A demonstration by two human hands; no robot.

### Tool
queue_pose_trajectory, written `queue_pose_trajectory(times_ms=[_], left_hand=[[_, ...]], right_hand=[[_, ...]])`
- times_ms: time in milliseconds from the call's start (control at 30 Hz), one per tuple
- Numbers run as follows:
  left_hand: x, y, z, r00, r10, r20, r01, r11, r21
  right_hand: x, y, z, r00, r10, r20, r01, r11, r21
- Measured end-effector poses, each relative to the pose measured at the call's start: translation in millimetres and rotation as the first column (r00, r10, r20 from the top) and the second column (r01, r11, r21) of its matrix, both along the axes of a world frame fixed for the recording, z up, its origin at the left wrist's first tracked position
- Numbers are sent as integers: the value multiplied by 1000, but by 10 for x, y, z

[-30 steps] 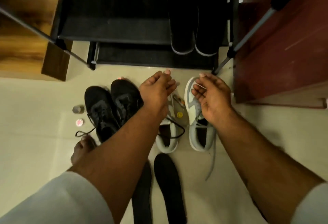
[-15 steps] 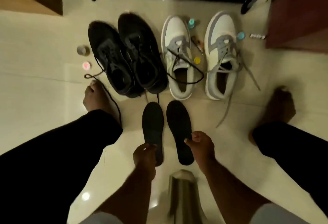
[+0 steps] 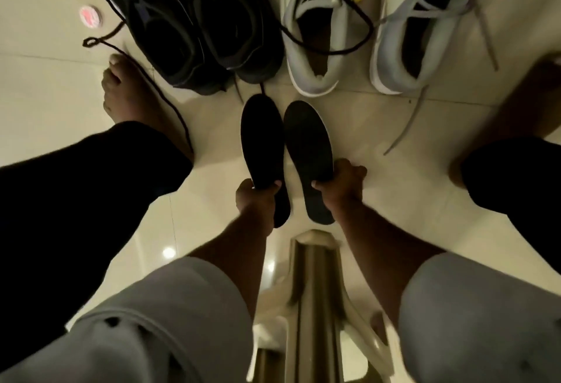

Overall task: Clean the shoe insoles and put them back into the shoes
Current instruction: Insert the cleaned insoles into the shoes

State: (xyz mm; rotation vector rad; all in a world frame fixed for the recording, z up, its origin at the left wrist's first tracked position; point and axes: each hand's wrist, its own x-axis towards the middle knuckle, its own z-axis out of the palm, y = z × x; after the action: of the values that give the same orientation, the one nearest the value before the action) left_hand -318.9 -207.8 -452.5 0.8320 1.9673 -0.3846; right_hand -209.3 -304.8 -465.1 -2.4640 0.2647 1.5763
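Two flat black foam insoles lie side by side on the pale glossy tiled floor (image 3: 394, 200), just behind the heels of the shoes. The bigger risk, as I judge it, is a mix-up: the pair of black mesh sneakers (image 3: 194, 18) and the pair of white-and-grey leather sneakers (image 3: 358, 27) stand touching in one row beyond the insoles, so either insole could go into the wrong shoe or the wrong side. A smaller risk is the loose black lace (image 3: 145, 75) beside the sneakers snagging as an insole lifts. The left hand (image 3: 258, 197) pinches the left insole (image 3: 262, 139) near its heel end, thumb on top. The right hand (image 3: 341, 182) grips the right insole (image 3: 306, 145) the same way, knuckles up, both forearms reaching down and forward.
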Motion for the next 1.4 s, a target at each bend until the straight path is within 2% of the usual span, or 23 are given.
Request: queue_pose_trajectory(times_ms=[100, 167, 333, 400, 500, 600, 667, 733, 833, 1000, 1300, 1400], left_hand=[[48, -40, 231, 979, 138, 151, -136, 990, -23], [135, -54, 533, 948, 217, 231, -211, 976, -54], [304, 18, 1386, 873, 302, 383, -325, 946, -7], [324, 81, 1639, 864, 287, 414, -317, 948, 4], [416, 231, 2063, 784, 254, 566, -305, 952, -4], [713, 607, 2501, 657, 226, 719, -341, 940, 16], [998, 981, 2693, 585, 181, 791, -311, 950, 13], [1249, 1322, 2803, 538, 168, 826, -262, 965, -25], [1578, 1740, 2716, 532, 113, 839, -216, 976, 5], [2045, 2368, 2299, 525, 115, 844, -390, 913, 118], [2494, 2978, 1547, 444, 47, 895, -430, 888, 167], [2548, 3072, 1380, 368, 105, 924, -483, 871, 93]], right_hand=[[167, -93, 173, 990, -16, -138, 49, 970, 238], [251, -100, 415, 990, -43, -131, 83, 945, 317], [432, 114, 1331, 956, -247, -158, 291, 852, 434], [491, 159, 1557, 938, -294, -185, 347, 814, 466], [580, 253, 1944, 874, -425, -236, 483, 709, 514], [854, 533, 2349, 753, -585, -302, 627, 498, 599], [1126, 780, 2544, 705, -559, -437, 680, 356, 641], [1320, 1020, 2621, 737, -489, -468, 658, 356, 664], [1578, 1412, 2557, 794, -509, -331, 560, 403, 724], [2036, 2092, 2275, 797, -539, -274, 515, 368, 774], [2369, 2957, 1554, 746, -557, -365, 572, 256, 779], [2369, 3042, 1425, 688, -541, -483, 656, 178, 734]])
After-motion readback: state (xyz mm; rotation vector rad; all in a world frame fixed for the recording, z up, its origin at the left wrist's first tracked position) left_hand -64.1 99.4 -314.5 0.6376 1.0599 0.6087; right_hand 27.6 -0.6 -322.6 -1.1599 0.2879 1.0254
